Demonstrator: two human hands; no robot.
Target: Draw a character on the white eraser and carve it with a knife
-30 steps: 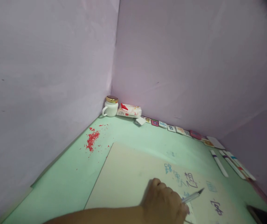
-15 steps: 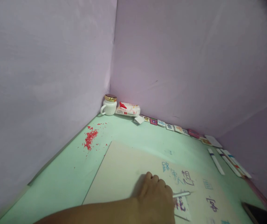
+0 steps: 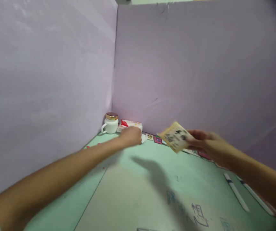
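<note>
My left hand (image 3: pixel 131 137) reaches to the back of the green table, its fingers curled beside a small white block-like piece (image 3: pixel 144 138). Its fingertips are hidden, so I cannot tell whether it grips the piece. Held up in my right hand (image 3: pixel 200 141), between thumb and fingers, is a square card (image 3: pixel 176 137) with a yellowish edge and blurred dark marks. Behind my left hand lies a white tissue pack (image 3: pixel 136 124) with a red flap.
A white mug (image 3: pixel 111 125) with a gold lid stands in the corner. Small character cards (image 3: pixel 157 140) line the back wall. White markers (image 3: pixel 236 192) lie at the right. A pale board (image 3: pixel 118 192) bears handwritten characters (image 3: pixel 199 215). Purplish panels (image 3: pixel 176 64) enclose the table.
My left hand has moved from the board to the back by the tissue pack. My right hand has come into view with a card. The view has tilted up.
</note>
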